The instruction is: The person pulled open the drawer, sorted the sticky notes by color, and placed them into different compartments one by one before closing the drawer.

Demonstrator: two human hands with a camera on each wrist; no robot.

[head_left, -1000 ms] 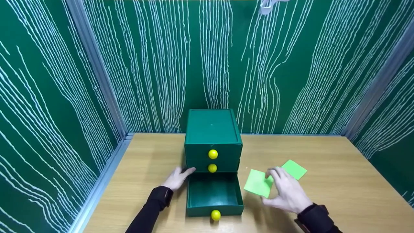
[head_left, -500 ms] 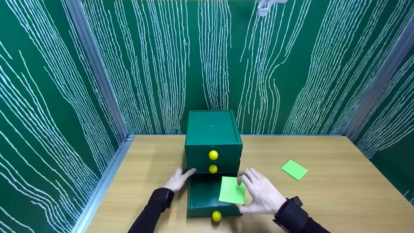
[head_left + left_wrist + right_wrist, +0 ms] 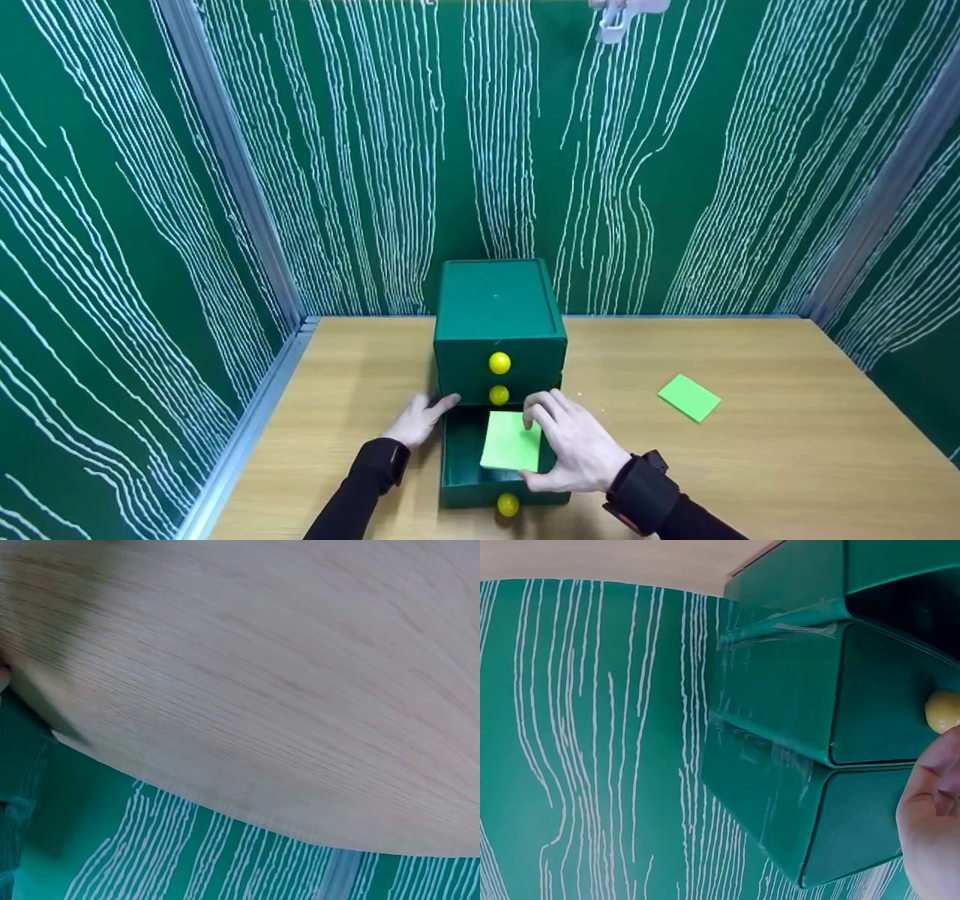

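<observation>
Green paper sheet (image 3: 511,441), light and floppy so best pinched by an edge, hangs over the open bottom drawer (image 3: 459,465) in the right hand's (image 3: 576,450) grip, while the flat left hand (image 3: 417,422) steadies the drawer chest (image 3: 499,330) toward the surface's back edge.

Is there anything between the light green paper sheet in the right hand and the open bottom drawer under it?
Nothing visible does. The right hand holds the light green square paper sheet directly over the open bottom drawer of the dark green drawer box; what shows of the drawer's inside looks bare.
</observation>
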